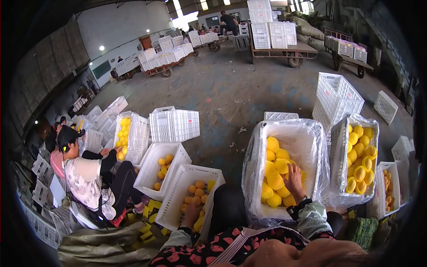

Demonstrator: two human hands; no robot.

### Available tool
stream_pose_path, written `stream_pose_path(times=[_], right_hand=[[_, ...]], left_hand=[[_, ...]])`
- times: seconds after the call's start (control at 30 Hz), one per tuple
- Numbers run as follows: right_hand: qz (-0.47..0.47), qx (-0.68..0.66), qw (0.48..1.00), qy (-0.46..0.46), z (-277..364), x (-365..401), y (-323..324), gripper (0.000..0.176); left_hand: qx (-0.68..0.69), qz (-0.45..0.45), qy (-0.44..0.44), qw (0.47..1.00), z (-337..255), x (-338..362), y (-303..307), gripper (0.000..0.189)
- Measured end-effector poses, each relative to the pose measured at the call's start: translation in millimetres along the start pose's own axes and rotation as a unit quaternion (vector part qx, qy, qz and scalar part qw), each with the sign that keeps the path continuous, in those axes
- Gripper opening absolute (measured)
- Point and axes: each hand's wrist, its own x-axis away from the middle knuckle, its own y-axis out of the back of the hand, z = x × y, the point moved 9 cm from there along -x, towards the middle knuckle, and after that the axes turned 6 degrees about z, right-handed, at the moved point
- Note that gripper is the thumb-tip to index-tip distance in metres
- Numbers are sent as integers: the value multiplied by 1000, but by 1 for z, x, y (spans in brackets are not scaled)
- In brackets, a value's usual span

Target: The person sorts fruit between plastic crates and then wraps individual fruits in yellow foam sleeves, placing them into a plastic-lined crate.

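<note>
My left hand (191,216) reaches down into a white plastic crate (169,204) of loose orange fruits (192,188). It touches the fruit there; whether its fingers close round one is not clear. My right hand (293,181), fingers stretched out and apart, lies over fruits in yellow foam nets (276,180). These fill the left and middle of a larger white crate (263,127) lined with clear plastic film (324,167). Bare white crate wall shows at the upper right inside it. A dark band circles my right wrist.
At the right stands a lined crate of netted fruits (361,153), beside a crate of bare fruits (388,191). Another fruit crate (149,178) adjoins mine at left, near a seated person (84,173) handling fruit. Yellow foam nets (149,224) lie on the floor. Loaded carts (284,49) stand behind.
</note>
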Motion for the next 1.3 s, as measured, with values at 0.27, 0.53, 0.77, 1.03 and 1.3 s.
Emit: stream_pose_path(times=[0.27,0.53,0.77,1.03,1.3], right_hand=[[-66,14,992,-102,-53,104,-5,54],[21,42,998,-34,-53,121,-40,46],[11,16,997,-78,-67,119,-44,21],[-106,120,987,16,-93,132,-76,21],[71,98,989,-81,-103,125,-87,31]], left_hand=[[-217,202,-104,949,52,99,-81,20],[-155,91,27,983,112,88,-103,37],[-92,66,134,984,87,92,-68,43],[-71,17,82,994,78,96,-54,32],[-66,-52,29,996,67,99,-39,21]])
